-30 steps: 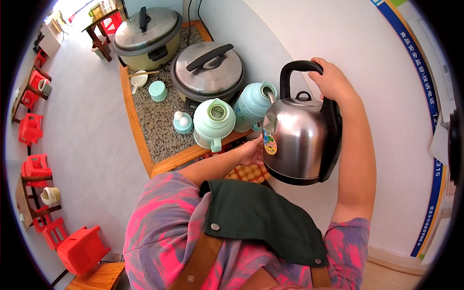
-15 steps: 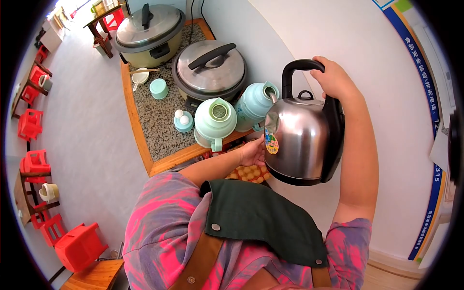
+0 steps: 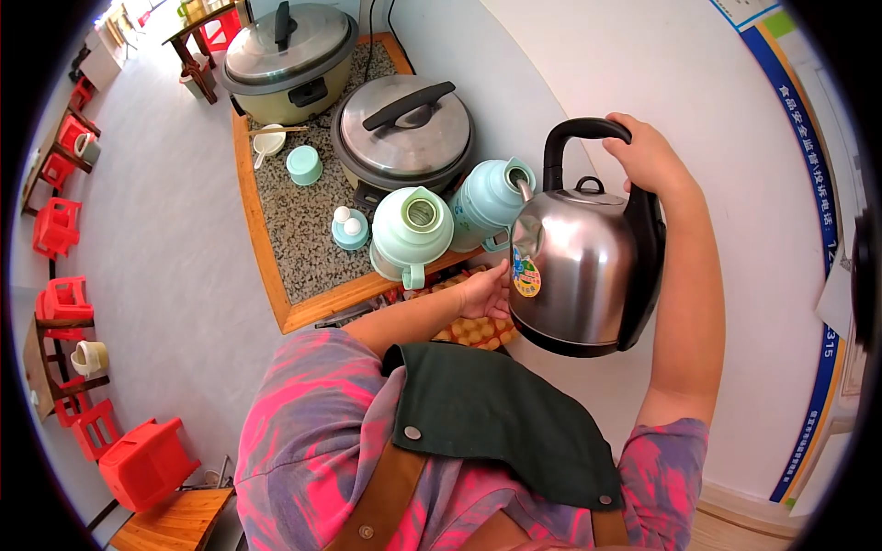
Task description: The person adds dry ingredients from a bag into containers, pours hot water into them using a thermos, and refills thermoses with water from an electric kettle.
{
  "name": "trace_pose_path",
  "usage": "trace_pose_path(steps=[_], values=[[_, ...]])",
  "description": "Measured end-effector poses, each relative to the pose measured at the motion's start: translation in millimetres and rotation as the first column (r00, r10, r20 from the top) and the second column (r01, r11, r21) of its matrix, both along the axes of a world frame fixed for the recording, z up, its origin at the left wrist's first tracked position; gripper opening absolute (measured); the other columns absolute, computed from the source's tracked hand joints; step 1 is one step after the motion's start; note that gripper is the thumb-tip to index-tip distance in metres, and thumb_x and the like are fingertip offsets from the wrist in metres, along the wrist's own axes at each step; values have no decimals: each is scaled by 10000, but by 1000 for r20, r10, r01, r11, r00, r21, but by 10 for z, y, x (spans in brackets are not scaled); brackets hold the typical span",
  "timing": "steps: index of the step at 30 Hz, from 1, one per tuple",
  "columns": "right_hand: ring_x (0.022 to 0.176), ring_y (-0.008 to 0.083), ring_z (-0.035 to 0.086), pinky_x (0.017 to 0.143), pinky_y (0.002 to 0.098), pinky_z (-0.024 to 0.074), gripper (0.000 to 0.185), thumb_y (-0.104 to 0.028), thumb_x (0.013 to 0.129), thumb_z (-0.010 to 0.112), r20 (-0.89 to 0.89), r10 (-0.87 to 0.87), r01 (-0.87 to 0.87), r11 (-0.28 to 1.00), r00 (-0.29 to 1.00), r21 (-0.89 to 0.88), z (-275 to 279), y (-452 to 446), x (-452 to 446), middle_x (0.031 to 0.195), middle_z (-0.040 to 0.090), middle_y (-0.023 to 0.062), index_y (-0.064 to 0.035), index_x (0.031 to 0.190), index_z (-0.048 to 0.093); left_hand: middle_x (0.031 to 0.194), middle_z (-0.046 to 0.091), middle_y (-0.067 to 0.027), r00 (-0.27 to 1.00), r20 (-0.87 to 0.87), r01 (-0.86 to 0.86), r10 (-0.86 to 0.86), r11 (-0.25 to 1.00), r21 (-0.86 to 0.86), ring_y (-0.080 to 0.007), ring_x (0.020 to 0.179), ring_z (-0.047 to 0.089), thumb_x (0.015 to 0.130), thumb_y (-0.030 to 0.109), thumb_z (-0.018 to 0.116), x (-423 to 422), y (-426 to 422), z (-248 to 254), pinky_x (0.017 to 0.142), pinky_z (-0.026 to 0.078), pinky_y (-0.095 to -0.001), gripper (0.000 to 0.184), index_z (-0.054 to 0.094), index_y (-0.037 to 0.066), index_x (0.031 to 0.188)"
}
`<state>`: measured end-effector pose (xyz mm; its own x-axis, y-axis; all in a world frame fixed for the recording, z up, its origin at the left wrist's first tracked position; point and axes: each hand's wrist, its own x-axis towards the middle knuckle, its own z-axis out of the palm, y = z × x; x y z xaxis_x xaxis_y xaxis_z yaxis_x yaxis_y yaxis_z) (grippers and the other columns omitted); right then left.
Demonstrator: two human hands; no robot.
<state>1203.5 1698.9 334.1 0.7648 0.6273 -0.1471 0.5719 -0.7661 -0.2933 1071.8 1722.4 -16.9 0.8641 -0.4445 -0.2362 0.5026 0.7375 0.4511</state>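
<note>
Got the right grip (image 3: pixel 643 151) closed round the black handle (image 3: pixel 576 130) of one steel kettle (image 3: pixel 574 266), held up just below that hand. Got the left grip (image 3: pixel 485 292) lower down and to the left, right by the kettle's side near the sticker (image 3: pixel 526 275). Can't tell if touching, or how far closed, with some fingertips hard to make out.

Counting two thermoses left of the right grip: one blue (image 3: pixel 485 200), one green (image 3: pixel 404 241). Got the spout (image 3: pixel 525 190) at the blue one's mouth, but can't tell how far in. Can't see the blue one's base either.

Further left on the desk (image 3: pixel 260 266), can count two lidded cookers (image 3: pixel 401 138), one aqua lid (image 3: pixel 304 167), one white ladle (image 3: pixel 268 140) and one blue cap (image 3: pixel 350 241) with two white knobs (image 3: pixel 347 220). Can spot round yellowish things (image 3: pixel 478 332) just below the left grip, part hidden by the forearm. Far left, can count at least seven red stools (image 3: pixel 150 462), some overlapping or tiny.
</note>
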Motion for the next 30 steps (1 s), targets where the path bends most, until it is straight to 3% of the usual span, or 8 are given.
trace_pose_path(steps=[3,6,12,15,23,26,30], values=[[485,189,556,585,328,466,459,-175,834,487,6,-4,4,1000,1000,-9,-4,-12,-9,893,602,110,-43,1272,448,1028,639,-22,1000,2,-2,2,1000,3,-129,793,635,897,611,227,3,-19,-7,606,511,-239,609,505,160,1196],[433,167,501,487,314,441,437,-184,839,501,16,16,-17,999,1000,31,-54,-24,37,811,545,93,-40,1249,453,1032,638,-27,1000,12,-3,3,1000,-7,-136,791,638,899,604,220,10,-34,-32,601,517,-241,608,502,156,1198],[433,165,500,486,315,438,445,-183,836,503,10,13,-13,1000,1000,9,-42,-11,3,816,545,92,-43,1255,449,1058,631,-42,1000,31,7,-5,999,-40,-151,796,645,907,589,202,50,-67,-133,596,529,-246,608,479,146,1217],[482,188,557,578,327,465,452,-173,836,483,21,-5,6,999,1000,-33,-18,10,-37,898,596,112,-46,1268,449,1067,627,-50,999,38,5,-4,999,-44,-157,802,646,912,578,198,50,-60,-126,603,533,-254,602,470,141,1224],[482,188,557,580,326,467,462,-190,833,482,28,0,1,999,1000,-42,-34,23,-21,898,596,110,-49,1271,448,1081,619,-66,999,37,15,-13,998,-67,-182,813,650,921,554,183,78,-79,-180,614,544,-271,587,461,137,1226],[482,190,556,566,326,467,464,-191,832,485,25,5,-4,999,1000,-41,-24,19,-47,900,597,114,-44,1271,448,826,527,23,1000,-10,-9,9,1000,-7,-121,637,579,867,670,217,54,-112,-97,589,512,-246,678,496,150,1200],[481,196,556,549,326,467,465,-188,832,488,27,27,-26,999,999,-30,-54,20,-7,902,599,122,-37,1270,447,794,482,24,1000,-31,-6,6,1000,-16,-122,624,570,865,672,225,56,-117,-84,581,516,-248,672,503,153,1189]])
